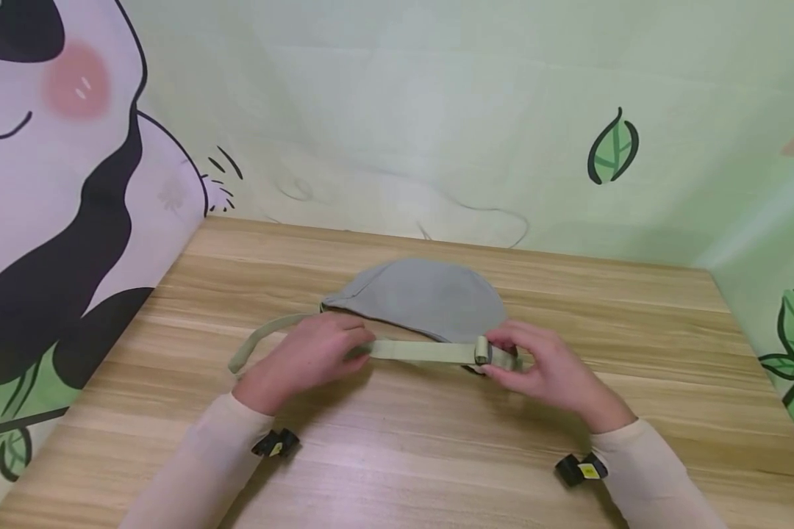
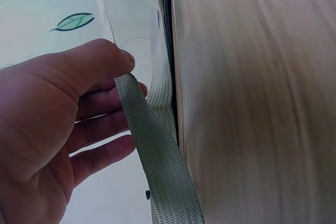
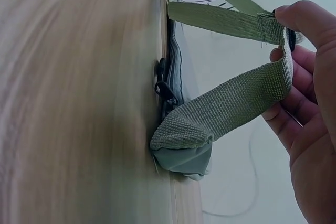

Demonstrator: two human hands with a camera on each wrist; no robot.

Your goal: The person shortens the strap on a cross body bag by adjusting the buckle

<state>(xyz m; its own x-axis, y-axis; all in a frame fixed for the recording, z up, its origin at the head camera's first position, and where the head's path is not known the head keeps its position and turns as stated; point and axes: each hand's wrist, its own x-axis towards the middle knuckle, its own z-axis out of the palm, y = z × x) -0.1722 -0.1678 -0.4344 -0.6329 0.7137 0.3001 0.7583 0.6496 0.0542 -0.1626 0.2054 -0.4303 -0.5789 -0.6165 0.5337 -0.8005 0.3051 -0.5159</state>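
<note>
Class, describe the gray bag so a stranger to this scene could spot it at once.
Find the wooden table before the pale green wall. Toward the table's far edge, just beyond the left hand and right hand holding a pale green strap, lies the gray bag. Its broad, rounded shape and gray color set it apart from the narrow strap.

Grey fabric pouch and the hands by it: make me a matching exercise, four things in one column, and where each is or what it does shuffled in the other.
Things
1. Grey fabric pouch
2. Bare left hand
3. Bare right hand
4. Green, black-outlined leaf

Places and states
A. Pinching the flat, pale green webbing strap at its black buckle
B. Drawn on the pale green backdrop
C. Pinching the strap away from the buckle
D. Lying on the wood-grain table

Pairs: 1-D, 2-C, 3-A, 4-B
</note>
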